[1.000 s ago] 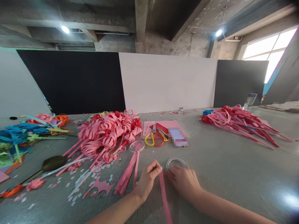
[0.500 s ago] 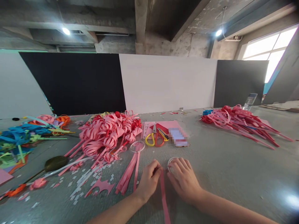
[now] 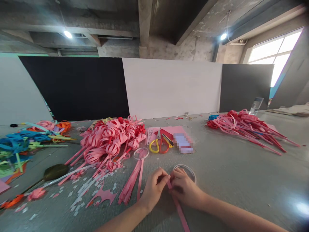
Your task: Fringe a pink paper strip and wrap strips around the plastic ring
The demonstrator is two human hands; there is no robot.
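Observation:
My left hand (image 3: 155,187) is closed, pinching the top end of a long pink paper strip (image 3: 179,211) between thumb and fingers. The strip slants down toward the lower edge of the picture. Close beside it, my right hand (image 3: 187,188) has its fingers curled in on the same strip, their tips partly hidden. Behind the right hand a white ring, which looks like a tape roll (image 3: 192,173), lies on the table. To the left lies a bundle of pink strips (image 3: 131,182), its upper end under another white ring (image 3: 134,154).
Yellow-and-red-handled scissors (image 3: 154,146), a dark cutter (image 3: 167,139) and a blurred phone-like object (image 3: 184,144) lie on pink paper ahead. Curled pink strips (image 3: 111,138) heap at left, with white scraps around. More strips (image 3: 243,127) and a clear container (image 3: 256,106) stand right.
My right hand has moved left off the white ring and onto the strip by my left hand. The ring shows more fully, and the strip's lower end has swung right.

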